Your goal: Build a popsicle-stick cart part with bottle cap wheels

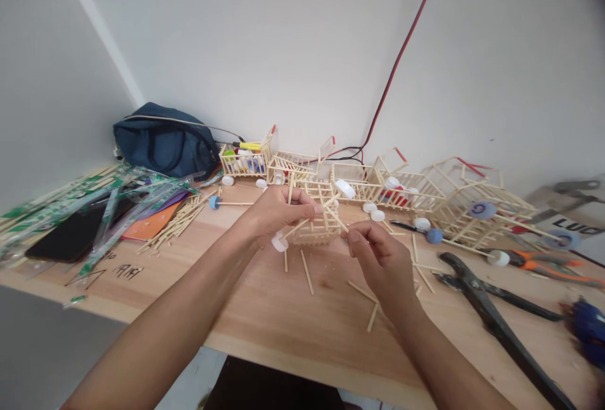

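My left hand (276,211) is closed on a small cart frame (317,224) built from thin wooden sticks, held just above the wooden table (265,309). A white bottle cap (279,244) hangs on a stick under that hand. My right hand (380,262) sits to the right of the frame, its fingers pinched together at the frame's edge; what they grip is too small to name. Loose sticks (307,271) lie on the table below both hands.
Several finished stick carts (411,193) with cap wheels line the wall. A dark blue bag (165,142) sits at the back left, with stick packets (85,205) and a phone (70,233). Black cutters (491,318), orange-handled pliers (543,264) and a red cable (401,51) are right.
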The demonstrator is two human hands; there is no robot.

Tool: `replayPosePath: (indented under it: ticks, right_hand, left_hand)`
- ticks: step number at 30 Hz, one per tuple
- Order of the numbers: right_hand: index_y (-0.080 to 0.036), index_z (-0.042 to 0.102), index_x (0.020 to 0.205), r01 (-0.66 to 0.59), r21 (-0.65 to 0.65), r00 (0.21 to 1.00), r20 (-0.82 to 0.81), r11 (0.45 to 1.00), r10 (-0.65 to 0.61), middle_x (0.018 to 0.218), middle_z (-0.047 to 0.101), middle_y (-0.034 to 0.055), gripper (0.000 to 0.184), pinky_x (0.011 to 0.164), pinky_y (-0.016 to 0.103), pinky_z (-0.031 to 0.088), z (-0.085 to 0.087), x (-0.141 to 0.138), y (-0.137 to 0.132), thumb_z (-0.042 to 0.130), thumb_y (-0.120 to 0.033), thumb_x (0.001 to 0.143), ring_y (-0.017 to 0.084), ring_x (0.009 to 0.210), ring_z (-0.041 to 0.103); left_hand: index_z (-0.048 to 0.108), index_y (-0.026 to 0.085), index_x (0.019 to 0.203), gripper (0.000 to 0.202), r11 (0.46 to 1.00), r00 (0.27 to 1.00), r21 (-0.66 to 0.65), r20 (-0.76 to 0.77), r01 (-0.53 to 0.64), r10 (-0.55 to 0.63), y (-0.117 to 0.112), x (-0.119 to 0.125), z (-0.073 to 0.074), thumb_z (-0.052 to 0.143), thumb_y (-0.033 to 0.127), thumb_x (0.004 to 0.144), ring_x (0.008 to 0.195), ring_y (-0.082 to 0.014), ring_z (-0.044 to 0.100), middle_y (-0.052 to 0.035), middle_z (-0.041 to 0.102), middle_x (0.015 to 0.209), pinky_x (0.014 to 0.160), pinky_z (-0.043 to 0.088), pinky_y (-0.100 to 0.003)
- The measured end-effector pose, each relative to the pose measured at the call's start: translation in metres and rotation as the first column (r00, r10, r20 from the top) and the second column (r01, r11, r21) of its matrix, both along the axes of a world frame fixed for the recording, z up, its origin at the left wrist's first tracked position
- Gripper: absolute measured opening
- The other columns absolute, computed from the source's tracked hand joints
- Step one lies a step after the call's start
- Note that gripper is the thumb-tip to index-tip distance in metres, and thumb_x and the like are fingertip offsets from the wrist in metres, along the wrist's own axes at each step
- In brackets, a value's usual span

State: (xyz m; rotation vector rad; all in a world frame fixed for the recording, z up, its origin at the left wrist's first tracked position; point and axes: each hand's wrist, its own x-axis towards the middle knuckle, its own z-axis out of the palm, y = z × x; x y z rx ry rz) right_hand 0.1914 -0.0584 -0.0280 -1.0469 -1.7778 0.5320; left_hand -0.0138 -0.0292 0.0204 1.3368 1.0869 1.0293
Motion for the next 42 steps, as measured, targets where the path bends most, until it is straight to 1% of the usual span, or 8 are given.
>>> replayPosePath:
  ticks: [9,14,20,24,31,42]
  right_hand:
    - [-0.022,0.058,0.076,0.006,0.01,1.0,0.013,1.0,-0.006,0.069,0.058,-0.004,0.019,0.063,0.023,0.039,0.0007,0.0003,-0.0004,0.051,-0.029,0.093,0.012,0.064,0.053]
    - [-0.022,0.057,0.075,-0.003,0.006,1.0,0.004,1.0,0.003,0.071,0.059,-0.0034,0.02,0.065,0.023,0.039,0.0007,-0.0005,0.0,0.051,-0.029,0.093,0.012,0.067,0.054]
    - [-0.022,0.058,0.077,-0.002,0.002,1.0,0.008,1.0,0.002,0.069,0.058,-0.0037,0.019,0.064,0.023,0.039,0.0003,-0.0002,-0.0007,0.051,-0.029,0.093,0.012,0.065,0.053]
    - [-0.022,0.059,0.078,-0.002,0.006,1.0,0.006,1.0,0.002,0.067,0.056,-0.0041,0.018,0.062,0.023,0.038,0.0005,-0.0003,-0.0012,0.051,-0.029,0.093,0.011,0.063,0.052]
    - [-0.021,0.058,0.077,-0.003,-0.01,1.0,0.002,1.0,0.003,0.069,0.058,-0.0032,0.019,0.063,0.024,0.04,0.001,0.0006,-0.0015,0.05,-0.03,0.093,0.012,0.064,0.053]
    - [-0.021,0.058,0.077,0.005,0.005,1.0,0.025,1.0,-0.005,0.069,0.058,-0.0031,0.019,0.063,0.024,0.039,0.0023,0.0001,-0.0009,0.05,-0.029,0.093,0.012,0.064,0.053]
  left_hand:
    - [0.064,0.013,0.066,0.026,1.0,1.0,-0.002,0.005,0.006,-0.006,-0.0003,0.0003,0.0005,0.078,0.034,0.062,0.05,-0.0053,0.038,0.0039,0.052,0.054,0.049,0.024,-0.02]
    - [0.064,0.013,0.065,0.025,1.0,1.0,-0.007,0.012,0.002,-0.002,-0.0008,0.0005,0.0008,0.078,0.033,0.061,0.049,-0.0048,0.036,0.0045,0.051,0.053,0.048,0.023,-0.02]
    - [0.065,0.013,0.065,0.026,1.0,1.0,-0.006,0.013,0.0,0.0,-0.0007,0.0006,0.0009,0.079,0.035,0.061,0.049,-0.0052,0.038,0.0033,0.054,0.055,0.048,0.024,-0.02]
    - [0.065,0.013,0.066,0.026,1.0,1.0,-0.014,0.009,0.003,-0.003,-0.0003,0.0005,0.0003,0.079,0.035,0.061,0.049,-0.0052,0.037,0.0036,0.053,0.054,0.048,0.023,-0.02]
    - [0.065,0.013,0.064,0.025,1.0,1.0,-0.008,0.017,0.005,-0.005,-0.0012,0.0009,0.0007,0.078,0.034,0.061,0.049,-0.005,0.037,0.0038,0.053,0.054,0.048,0.023,-0.02]
    - [0.065,0.013,0.065,0.025,1.0,1.0,-0.012,0.012,0.002,-0.002,-0.0012,0.001,0.0017,0.078,0.034,0.06,0.05,-0.0056,0.038,0.0032,0.054,0.055,0.049,0.024,-0.021]
